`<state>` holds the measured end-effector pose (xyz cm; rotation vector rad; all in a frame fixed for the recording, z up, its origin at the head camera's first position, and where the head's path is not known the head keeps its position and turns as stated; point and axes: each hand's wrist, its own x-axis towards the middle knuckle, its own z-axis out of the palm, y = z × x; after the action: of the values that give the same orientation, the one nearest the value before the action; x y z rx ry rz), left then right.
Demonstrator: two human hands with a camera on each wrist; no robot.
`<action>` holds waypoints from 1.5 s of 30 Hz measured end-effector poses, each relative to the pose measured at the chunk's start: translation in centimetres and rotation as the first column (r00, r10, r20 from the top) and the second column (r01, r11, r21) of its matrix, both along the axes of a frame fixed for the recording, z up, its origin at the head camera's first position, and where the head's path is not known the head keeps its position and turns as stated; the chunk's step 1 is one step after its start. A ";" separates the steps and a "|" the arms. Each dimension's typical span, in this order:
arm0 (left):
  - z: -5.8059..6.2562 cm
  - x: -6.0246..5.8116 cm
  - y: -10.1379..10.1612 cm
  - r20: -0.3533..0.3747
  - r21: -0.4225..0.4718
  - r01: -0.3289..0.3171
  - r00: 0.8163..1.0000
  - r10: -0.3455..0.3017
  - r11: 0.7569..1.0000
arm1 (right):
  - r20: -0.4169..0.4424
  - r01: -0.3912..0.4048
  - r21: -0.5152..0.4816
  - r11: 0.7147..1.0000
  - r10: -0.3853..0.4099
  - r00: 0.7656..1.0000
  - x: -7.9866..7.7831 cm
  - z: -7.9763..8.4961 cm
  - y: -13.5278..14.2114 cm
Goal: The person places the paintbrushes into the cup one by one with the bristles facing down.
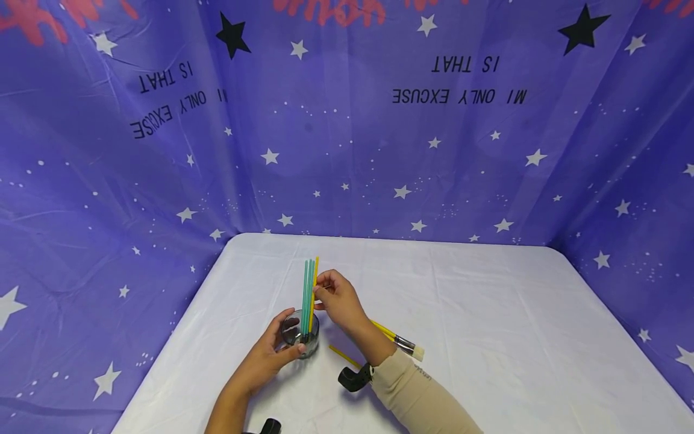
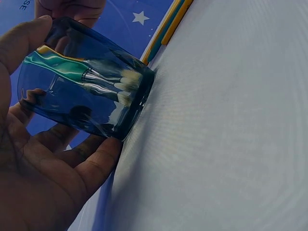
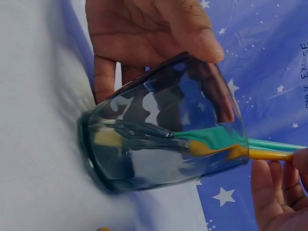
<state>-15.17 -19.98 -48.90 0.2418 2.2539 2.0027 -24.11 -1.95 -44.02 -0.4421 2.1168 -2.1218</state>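
My left hand (image 1: 265, 358) holds a clear, dark-tinted glass cup (image 1: 291, 322) around its side, the thumb near the rim. Inside it teal-handled paintbrushes (image 1: 306, 289) stand with bristles down and handles rising well above the rim. Beside them is a yellow-handled paintbrush (image 1: 317, 265), pinched by my right hand (image 1: 343, 304) between thumb and fingers above the rim. In the right wrist view the yellow handle (image 3: 269, 154) runs down into the cup (image 3: 159, 178). Pale bristles (image 2: 126, 86) show near the cup's bottom in the left wrist view.
Right of the cup, yellow-handled paintbrushes (image 1: 385, 330) lie on the white-covered table (image 1: 488, 337), partly under my right forearm. Another yellow handle (image 1: 341, 354) lies closer to me. A purple star-printed curtain (image 1: 347, 150) closes off the back and sides.
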 end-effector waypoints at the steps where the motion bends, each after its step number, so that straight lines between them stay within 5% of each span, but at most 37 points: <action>1: 0.0 0.0 0.0 0.000 0.003 0.005 1.000 -0.005 1.000 | -0.002 -0.007 0.005 1.000 0.007 1.000 0.0 -0.1 0.0; 15: -0.2 -0.1 -0.1 -0.006 0.020 0.021 1.000 -0.021 1.000 | -0.076 -0.050 0.150 0.987 0.062 0.995 -0.2 -1.0 1.8; 20: -0.2 -0.1 -0.1 -0.019 0.004 0.019 1.000 -0.019 1.000 | -0.016 -0.058 0.168 0.984 0.061 0.998 -0.8 -1.2 3.2; 33: -0.1 0.0 -0.1 0.007 -0.012 0.003 1.000 -0.003 1.000 | -0.047 -0.043 0.356 0.934 0.064 0.997 -2.4 -2.1 7.3; 36: -0.1 0.0 -0.1 0.010 -0.011 0.003 1.000 -0.002 1.000 | -0.041 -0.054 0.415 0.908 0.078 0.996 -2.7 -2.2 8.0; 45: -0.1 0.0 -0.1 0.020 -0.023 -0.008 1.000 0.008 1.000 | -0.040 -0.091 0.662 0.744 0.156 0.987 -3.3 -2.3 8.9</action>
<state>-15.21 -20.08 -48.96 0.2096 2.2672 1.9731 -27.42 6.97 -46.30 -0.5702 2.6034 -1.1595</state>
